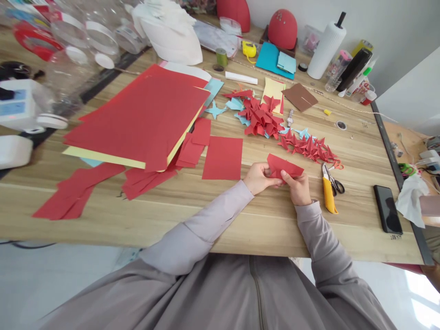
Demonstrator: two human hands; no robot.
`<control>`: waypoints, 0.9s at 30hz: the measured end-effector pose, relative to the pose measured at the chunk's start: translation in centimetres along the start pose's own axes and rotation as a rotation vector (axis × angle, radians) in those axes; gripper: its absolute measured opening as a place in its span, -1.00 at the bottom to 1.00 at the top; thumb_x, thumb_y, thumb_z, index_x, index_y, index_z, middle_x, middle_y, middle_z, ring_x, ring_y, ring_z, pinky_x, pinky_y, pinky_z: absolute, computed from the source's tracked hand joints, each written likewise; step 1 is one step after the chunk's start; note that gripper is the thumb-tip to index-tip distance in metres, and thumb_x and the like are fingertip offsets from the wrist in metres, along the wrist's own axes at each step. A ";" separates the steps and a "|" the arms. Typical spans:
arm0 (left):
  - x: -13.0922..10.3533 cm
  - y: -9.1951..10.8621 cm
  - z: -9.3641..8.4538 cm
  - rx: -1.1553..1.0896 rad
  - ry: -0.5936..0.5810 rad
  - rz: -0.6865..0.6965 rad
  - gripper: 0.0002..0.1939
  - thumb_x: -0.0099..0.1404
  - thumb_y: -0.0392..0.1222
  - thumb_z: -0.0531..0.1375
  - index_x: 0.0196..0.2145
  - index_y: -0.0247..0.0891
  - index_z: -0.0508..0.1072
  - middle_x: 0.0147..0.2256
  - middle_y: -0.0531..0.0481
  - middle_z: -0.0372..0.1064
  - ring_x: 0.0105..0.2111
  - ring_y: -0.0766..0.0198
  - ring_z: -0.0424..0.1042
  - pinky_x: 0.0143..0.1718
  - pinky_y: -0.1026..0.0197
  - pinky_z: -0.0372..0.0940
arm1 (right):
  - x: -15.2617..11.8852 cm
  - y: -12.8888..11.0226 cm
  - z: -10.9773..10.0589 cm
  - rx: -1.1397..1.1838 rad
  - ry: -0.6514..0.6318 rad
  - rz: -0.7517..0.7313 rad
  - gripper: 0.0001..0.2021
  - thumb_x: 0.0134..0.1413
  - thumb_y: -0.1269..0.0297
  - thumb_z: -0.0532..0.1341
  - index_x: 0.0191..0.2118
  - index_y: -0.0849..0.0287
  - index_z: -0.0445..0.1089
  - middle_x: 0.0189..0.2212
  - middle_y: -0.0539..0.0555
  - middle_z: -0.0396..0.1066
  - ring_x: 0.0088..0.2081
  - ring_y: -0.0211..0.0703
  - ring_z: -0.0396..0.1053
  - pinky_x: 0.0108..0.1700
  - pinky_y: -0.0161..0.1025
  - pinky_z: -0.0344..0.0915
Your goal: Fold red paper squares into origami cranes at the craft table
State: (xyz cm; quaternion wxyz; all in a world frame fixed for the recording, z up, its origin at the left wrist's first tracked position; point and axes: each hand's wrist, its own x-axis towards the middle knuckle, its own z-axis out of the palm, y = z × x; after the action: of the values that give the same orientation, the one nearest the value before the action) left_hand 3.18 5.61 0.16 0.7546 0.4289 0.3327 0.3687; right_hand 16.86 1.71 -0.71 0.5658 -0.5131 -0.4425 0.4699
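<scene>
Between my two hands is a folded piece of red paper [283, 166], held just over the table near its front edge. My left hand [257, 178] pinches its left end, and my right hand [298, 188] grips its lower right side with the thumb on top. Left of my left hand lies a flat red paper square [223, 158]. Beyond the held paper are a pile of folded red paper shapes [263, 118] and a row of red paper stars [309, 146]. A yellow utility knife [329, 195] and black-handled scissors [335, 181] lie right of my right hand.
A stack of large red sheets [144, 114] and red offcuts [79, 190] cover the left side. A phone [387, 209] lies near the right edge. Clear plastic jars [99, 34], a tissue pack [168, 36] and a white bottle [326, 50] stand behind. Another person's hand [429, 205] shows at far right.
</scene>
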 end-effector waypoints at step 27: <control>0.3 -0.4 -0.2 0.045 0.024 0.025 -0.59 -0.35 -0.22 0.48 -0.54 -0.35 0.39 -0.59 0.02 0.45 -0.55 0.24 0.46 -0.48 0.19 0.40 | 0.5 0.6 -0.3 0.002 -0.010 0.033 -0.77 -0.06 0.09 0.33 -0.42 0.18 0.47 -0.58 -0.02 0.47 -0.57 -0.25 0.36 -0.48 -0.29 0.32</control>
State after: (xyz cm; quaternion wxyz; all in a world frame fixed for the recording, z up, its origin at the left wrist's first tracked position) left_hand 3.26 5.84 -0.36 0.7361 0.4454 0.3445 0.3755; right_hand 17.19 2.15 -1.35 0.5561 -0.5173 -0.4363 0.4825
